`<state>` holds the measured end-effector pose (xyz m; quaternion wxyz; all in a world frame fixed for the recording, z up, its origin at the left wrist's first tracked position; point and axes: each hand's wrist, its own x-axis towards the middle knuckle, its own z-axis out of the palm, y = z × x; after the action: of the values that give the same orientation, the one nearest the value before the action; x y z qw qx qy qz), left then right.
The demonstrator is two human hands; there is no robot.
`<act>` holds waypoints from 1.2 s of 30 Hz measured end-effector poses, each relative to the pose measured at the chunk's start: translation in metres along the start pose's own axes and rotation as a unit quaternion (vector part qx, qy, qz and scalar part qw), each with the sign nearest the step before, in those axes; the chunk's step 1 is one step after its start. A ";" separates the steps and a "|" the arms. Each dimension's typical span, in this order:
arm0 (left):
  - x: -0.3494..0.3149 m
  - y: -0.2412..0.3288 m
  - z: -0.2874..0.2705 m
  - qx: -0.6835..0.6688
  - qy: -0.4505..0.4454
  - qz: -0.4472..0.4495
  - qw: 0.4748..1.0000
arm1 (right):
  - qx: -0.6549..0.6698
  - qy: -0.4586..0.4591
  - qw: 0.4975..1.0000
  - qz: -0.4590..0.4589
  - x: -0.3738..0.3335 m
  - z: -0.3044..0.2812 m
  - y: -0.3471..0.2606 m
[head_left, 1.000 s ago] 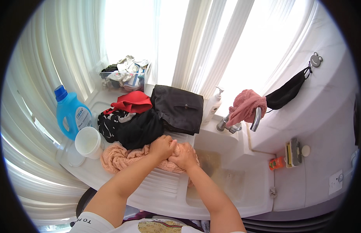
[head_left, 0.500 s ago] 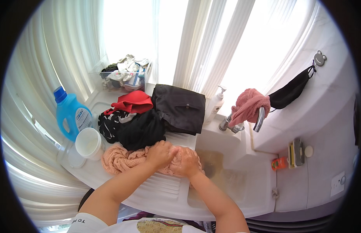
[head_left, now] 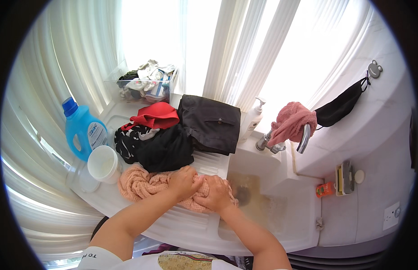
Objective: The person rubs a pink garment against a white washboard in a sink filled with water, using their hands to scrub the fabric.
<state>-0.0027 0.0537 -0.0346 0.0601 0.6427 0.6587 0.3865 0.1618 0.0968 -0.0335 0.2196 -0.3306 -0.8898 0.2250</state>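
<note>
A wet-looking peach knitted garment point(head_left: 141, 183) lies bunched lengthwise on the ribbed washboard point(head_left: 191, 218) of a white sink. My left hand point(head_left: 184, 182) is closed over its middle, knuckles up. Close beside it, my right hand point(head_left: 214, 193) grips the same knit toward the basin, fingers curled into the fabric. The garment's right end reaches the basin's edge. Just beyond my left hand lies a heap of black clothing point(head_left: 166, 150), with a red cloth point(head_left: 156, 115) on top and folded dark trousers point(head_left: 210, 123) to its right.
Cloudy water point(head_left: 251, 198) stands in the basin at right. A pink towel point(head_left: 292, 122) is draped over the tap point(head_left: 304, 139). To the left are a blue detergent bottle point(head_left: 85, 130) and a white tub point(head_left: 103, 164). Behind stand a clear bin of clothes point(head_left: 146, 85) and a pump bottle point(head_left: 251, 120).
My right hand has shifted slightly on the knit, its fingers now more curled over it. My left hand stays nearly in place. The whole view has tilted a little.
</note>
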 end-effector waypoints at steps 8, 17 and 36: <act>-0.035 0.010 -0.030 0.029 -0.110 0.106 0.988 | 0.072 0.009 0.994 -0.084 -0.034 -0.019 -0.007; -0.004 -0.004 0.004 0.103 -0.049 -0.007 0.993 | -0.015 -0.044 0.997 0.067 0.017 0.006 0.011; 0.017 0.005 0.000 0.084 -0.004 0.024 0.996 | -0.081 0.098 0.986 0.111 0.010 0.006 0.003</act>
<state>-0.0018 0.0681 -0.0251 -0.0001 0.6625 0.6732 0.3286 0.1538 0.1041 -0.0373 0.2520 -0.4645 -0.8371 0.1414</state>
